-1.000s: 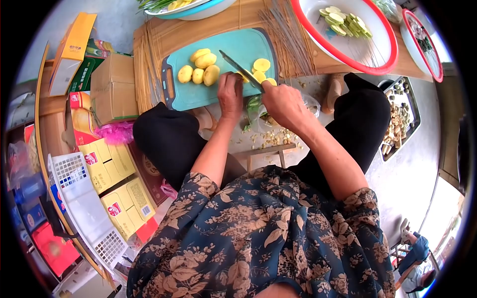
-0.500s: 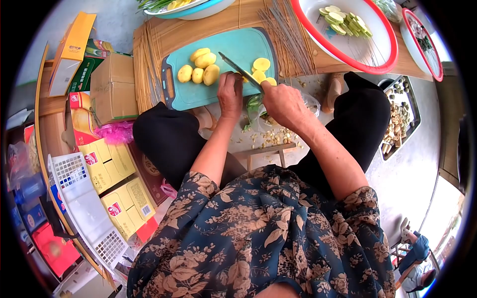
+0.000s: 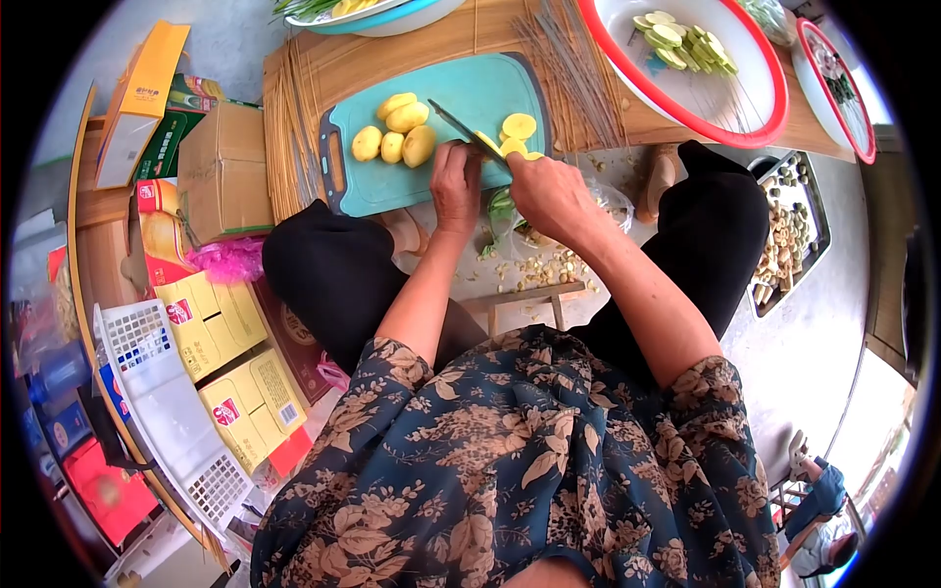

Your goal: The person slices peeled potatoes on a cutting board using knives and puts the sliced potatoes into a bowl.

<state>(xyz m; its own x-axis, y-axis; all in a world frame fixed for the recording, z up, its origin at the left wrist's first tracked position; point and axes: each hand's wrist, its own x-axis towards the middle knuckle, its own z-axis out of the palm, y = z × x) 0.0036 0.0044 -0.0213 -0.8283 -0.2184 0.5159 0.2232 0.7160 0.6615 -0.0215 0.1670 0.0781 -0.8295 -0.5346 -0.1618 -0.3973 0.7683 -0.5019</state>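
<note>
On the teal cutting board (image 3: 392,188), my right hand (image 3: 557,201) grips a kitchen knife (image 3: 465,128), its dark blade slanting up and left across the board. My left hand (image 3: 456,188) is closed with bent fingers against the near side of the blade, on a potato mostly hidden by the fingers and knife. Yellow potato slices (image 3: 519,125) lie just beyond the blade, to its right. Several whole peeled potatoes (image 3: 419,146) sit grouped left of the knife.
Bundles of thin skewers (image 3: 284,137) flank the board on the wooden table (image 3: 441,34). A red-rimmed basin (image 3: 686,108) at right holds pale green slices. Peelings (image 3: 549,269) litter the floor by a wooden stool (image 3: 524,297). A tray of mushrooms (image 3: 784,235) and cardboard boxes (image 3: 225,171) stand at the sides.
My right hand and the knife have shifted slightly left, toward my left hand. My left hand stays almost in place, and the grouped potatoes have not moved.
</note>
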